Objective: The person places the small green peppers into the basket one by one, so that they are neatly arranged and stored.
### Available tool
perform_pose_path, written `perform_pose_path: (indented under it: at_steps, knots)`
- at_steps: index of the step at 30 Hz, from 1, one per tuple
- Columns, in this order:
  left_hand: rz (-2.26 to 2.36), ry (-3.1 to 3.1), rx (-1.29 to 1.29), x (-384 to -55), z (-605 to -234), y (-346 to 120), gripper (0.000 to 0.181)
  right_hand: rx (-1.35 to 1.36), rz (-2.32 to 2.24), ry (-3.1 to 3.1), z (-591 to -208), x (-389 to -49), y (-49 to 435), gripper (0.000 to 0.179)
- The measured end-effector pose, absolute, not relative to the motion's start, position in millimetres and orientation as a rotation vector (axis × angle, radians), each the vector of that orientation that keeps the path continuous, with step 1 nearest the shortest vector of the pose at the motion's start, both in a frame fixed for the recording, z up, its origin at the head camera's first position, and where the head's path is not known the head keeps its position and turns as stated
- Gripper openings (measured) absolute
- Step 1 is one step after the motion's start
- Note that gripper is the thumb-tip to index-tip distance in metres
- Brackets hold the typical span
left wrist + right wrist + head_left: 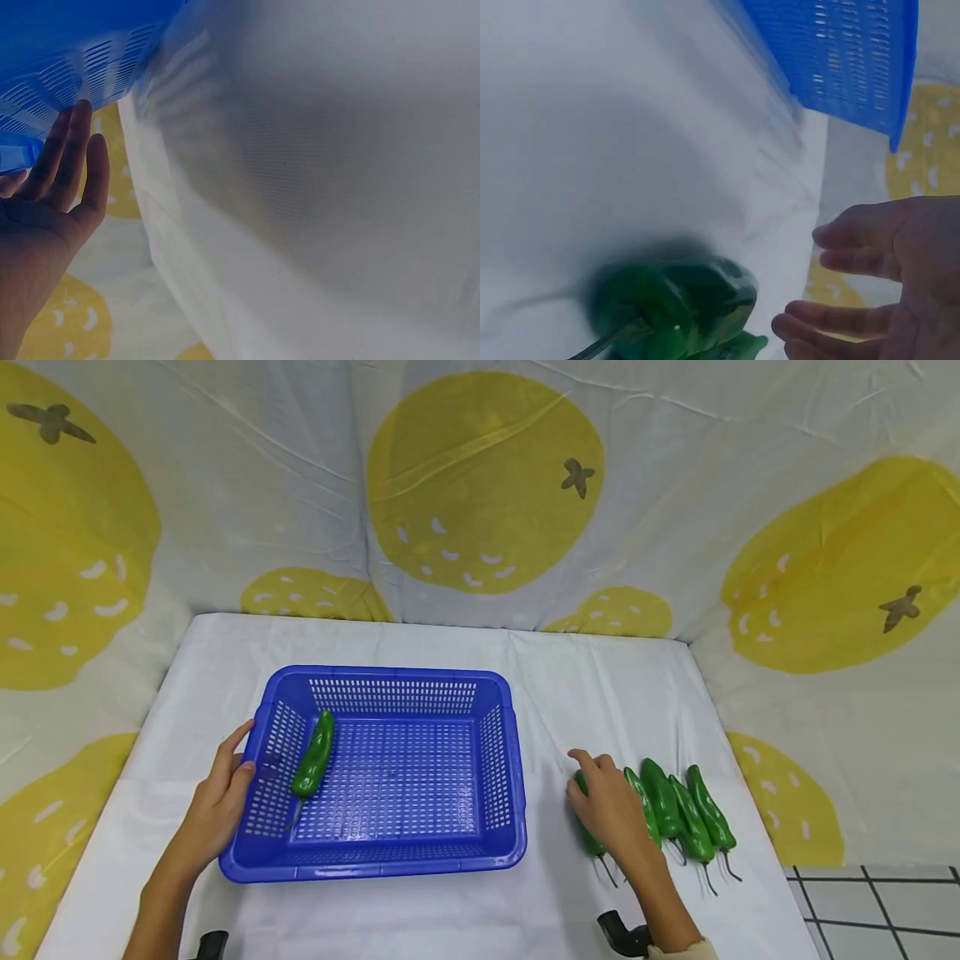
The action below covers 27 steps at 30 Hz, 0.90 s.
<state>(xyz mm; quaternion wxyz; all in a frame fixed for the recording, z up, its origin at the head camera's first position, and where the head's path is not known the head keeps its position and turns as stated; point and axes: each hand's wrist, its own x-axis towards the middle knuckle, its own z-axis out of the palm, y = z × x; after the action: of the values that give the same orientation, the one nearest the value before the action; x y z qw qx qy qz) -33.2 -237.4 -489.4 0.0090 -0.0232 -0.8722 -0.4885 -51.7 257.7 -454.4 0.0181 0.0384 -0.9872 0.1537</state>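
A blue plastic basket (405,777) with slotted walls stands on the white-covered table. One green chili pepper (313,756) lies inside it along the left wall. My left hand (213,802) touches the basket's left side, thumb and index fingertips at the rim; in the left wrist view its other fingers (79,142) reach straight to the slotted wall. Right of the basket, my right hand (615,806) hovers over the leftmost of several green chili peppers (660,797), fingers parted and holding nothing. That pepper (587,827) is partly hidden under the hand; its stem points toward me.
White cloth (360,914) covers the table. A pale fabric backdrop with yellow fruit prints (487,485) rises behind and at both sides. Black wrist-mounted pieces (624,935) show near both wrists. Tiled floor (870,902) appears at the lower right.
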Motion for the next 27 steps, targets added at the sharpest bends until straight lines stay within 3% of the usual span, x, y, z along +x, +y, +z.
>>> perform_pose_path:
  at_steps: [10,27]
  knots:
    - [-1.540,-2.730,-0.061,-34,-490,-237,0.057,-0.048,0.451,-3.169,-470,-30,275,0.052]
    - [-1.534,-2.728,-0.080,-32,-488,-236,0.058,-0.107,0.471,-3.277,-479,-28,272,0.061]
